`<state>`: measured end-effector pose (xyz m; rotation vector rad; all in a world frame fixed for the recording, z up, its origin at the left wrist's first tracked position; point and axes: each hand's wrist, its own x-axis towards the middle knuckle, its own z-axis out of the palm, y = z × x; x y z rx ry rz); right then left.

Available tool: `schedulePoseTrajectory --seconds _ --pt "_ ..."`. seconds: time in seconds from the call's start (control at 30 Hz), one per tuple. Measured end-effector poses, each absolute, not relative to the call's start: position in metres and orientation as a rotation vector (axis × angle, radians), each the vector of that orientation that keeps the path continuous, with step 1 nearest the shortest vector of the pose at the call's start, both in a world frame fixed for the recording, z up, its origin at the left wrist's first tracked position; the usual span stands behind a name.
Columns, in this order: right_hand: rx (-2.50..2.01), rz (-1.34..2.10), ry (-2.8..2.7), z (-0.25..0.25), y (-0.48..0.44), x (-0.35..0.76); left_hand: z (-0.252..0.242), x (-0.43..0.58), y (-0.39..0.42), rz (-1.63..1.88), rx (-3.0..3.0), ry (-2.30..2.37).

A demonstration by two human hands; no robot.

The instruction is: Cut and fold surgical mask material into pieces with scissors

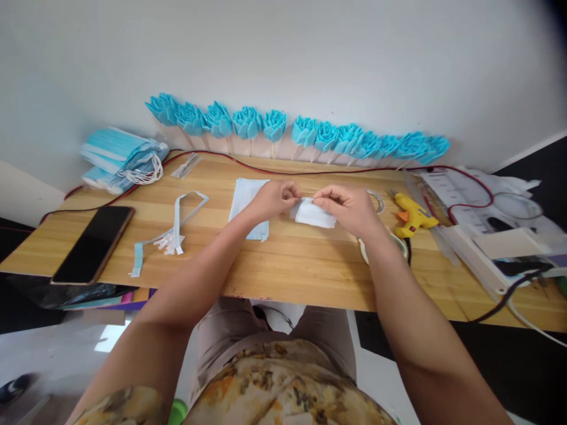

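Both hands meet over the middle of the wooden table at a small folded white cloth piece [315,213]. My right hand [348,206] pinches its top edge between thumb and fingers. At the piece's upper left corner, my left hand [279,199] has its fingers curled closed, with the thumb and fingertips on that corner. Partly under my left wrist lies a flat light-blue sheet [241,198], whose right side shows below the forearm. A clear roll of tape [377,200] is just beyond my right hand, and another pale roll [364,252] is partly hidden by my right wrist.
Blue flowers on sticks [247,123] lean along the wall. Blue masks [117,156], cut strips [176,224] and a black phone [94,243] are at the left. At the right are a yellow glue gun [411,217], a white power strip [481,260] and cables.
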<state>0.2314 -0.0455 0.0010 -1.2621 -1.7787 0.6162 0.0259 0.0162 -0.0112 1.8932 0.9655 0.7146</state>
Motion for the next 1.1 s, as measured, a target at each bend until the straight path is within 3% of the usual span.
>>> schedulePoseTrajectory --seconds 0.23,0.47,1.1 --pt "-1.091 0.336 -1.9 0.004 -0.047 0.225 -0.012 0.034 0.014 0.884 1.731 0.804" --pt "-1.073 0.479 -1.86 0.002 -0.045 0.225 -0.007 0.035 0.01 1.002 1.702 0.772" --pt "-1.253 0.469 -1.573 -0.008 -0.043 0.217 -0.001 0.037 0.001 1.004 1.651 0.728"
